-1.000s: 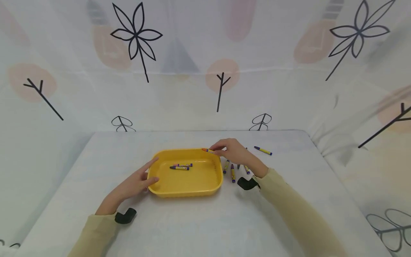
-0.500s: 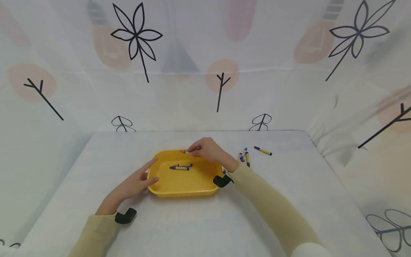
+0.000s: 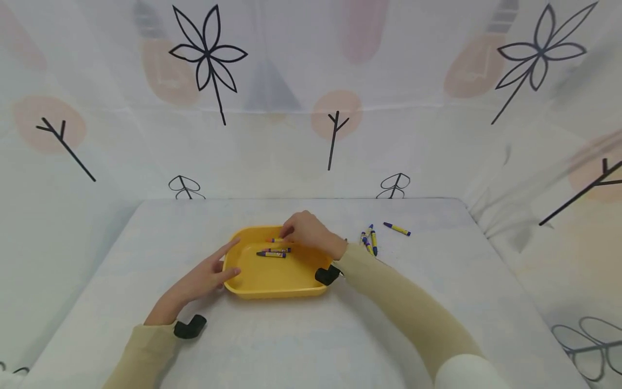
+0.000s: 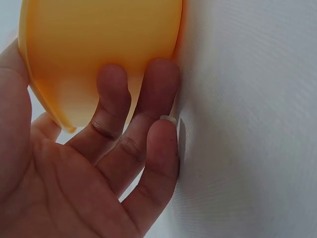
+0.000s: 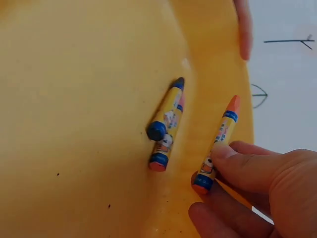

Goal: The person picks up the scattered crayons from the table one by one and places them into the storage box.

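Observation:
A yellow tray (image 3: 277, 281) stands on the table, its left side held by my left hand (image 3: 208, 276), thumb over the rim and other fingers against the outer wall (image 4: 104, 29). My right hand (image 3: 311, 235) is over the tray's back part. Between thumb and fingers it pinches an orange crayon (image 5: 219, 141), tip pointing left in the head view. Just in front of it, a dark-tipped crayon (image 5: 168, 111) and a pink crayon (image 5: 162, 152) lie side by side, touching, on the tray floor. Whether the orange crayon touches the tray, I cannot tell.
Right of the tray, several crayons (image 3: 374, 242) lie in a loose cluster, partly hidden by the right forearm. One more crayon (image 3: 397, 229) lies apart, farther back. A patterned cloth (image 3: 272, 151) hangs behind the white table (image 3: 252, 346).
My right hand has carried the orange crayon leftward from the tray's right edge and lowered it toward the crayons inside. The left hand has stayed where it was on the tray.

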Available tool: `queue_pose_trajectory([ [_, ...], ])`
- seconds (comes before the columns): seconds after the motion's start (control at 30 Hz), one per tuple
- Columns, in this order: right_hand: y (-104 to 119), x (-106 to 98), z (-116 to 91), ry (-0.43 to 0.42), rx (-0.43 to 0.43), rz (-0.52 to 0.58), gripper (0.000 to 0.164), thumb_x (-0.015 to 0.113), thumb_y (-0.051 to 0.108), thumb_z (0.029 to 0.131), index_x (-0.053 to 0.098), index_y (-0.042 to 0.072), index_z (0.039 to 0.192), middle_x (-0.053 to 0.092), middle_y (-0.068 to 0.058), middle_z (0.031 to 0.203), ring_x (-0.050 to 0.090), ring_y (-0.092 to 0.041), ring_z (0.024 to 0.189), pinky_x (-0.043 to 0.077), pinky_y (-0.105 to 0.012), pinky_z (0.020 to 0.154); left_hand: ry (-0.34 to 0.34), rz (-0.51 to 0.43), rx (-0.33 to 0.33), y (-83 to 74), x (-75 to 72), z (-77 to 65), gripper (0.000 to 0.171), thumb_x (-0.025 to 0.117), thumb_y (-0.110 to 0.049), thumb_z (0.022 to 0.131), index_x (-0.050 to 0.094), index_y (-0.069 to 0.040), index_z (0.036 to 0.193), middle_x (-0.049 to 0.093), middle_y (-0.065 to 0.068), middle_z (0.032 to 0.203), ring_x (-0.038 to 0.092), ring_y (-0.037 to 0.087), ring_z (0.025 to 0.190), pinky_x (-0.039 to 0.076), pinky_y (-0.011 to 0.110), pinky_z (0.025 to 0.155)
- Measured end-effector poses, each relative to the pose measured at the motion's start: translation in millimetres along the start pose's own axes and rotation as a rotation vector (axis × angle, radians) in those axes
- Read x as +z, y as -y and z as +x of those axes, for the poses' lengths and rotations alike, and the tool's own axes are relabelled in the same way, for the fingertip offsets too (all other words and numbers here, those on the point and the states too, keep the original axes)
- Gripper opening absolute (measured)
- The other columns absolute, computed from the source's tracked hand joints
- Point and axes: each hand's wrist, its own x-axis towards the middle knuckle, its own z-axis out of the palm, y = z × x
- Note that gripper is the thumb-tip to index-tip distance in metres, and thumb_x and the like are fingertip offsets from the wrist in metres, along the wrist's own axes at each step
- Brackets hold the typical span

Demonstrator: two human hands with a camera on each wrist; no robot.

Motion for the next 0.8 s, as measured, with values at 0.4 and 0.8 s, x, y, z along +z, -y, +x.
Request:
queue_pose_trajectory([
  [0.4,5,5,11,0.077,-0.079,-0.084,0.018,0.07,0.014,0.094,0.077,0.012,0.111,0.072,0.0,0.111,0.066,-0.014,0.104,0.05,-0.024,0.087,0.005,0.006,-0.014,-1.3,0.3,0.2,0.079,0.064,-0.045,0.096,0.019,-0.032,0.16,0.057,0.008,0.085,0.054,0.022,0.072,0.043,0.036,0.07],
  [0.8,1,25,16,0.057,-0.091,-0.02,0.015,0.074,0.018,0.092,0.078,0.014,0.105,0.073,0.004,0.1,0.061,-0.008,0.085,0.049,-0.02,0.073,0.002,-0.004,-0.001,-2.0,-0.7,-2.1,0.078,0.063,-0.043,0.097,0.019,-0.03,0.16,0.056,0.008,0.082,0.053,0.022,0.07,0.042,0.036,0.069],
])
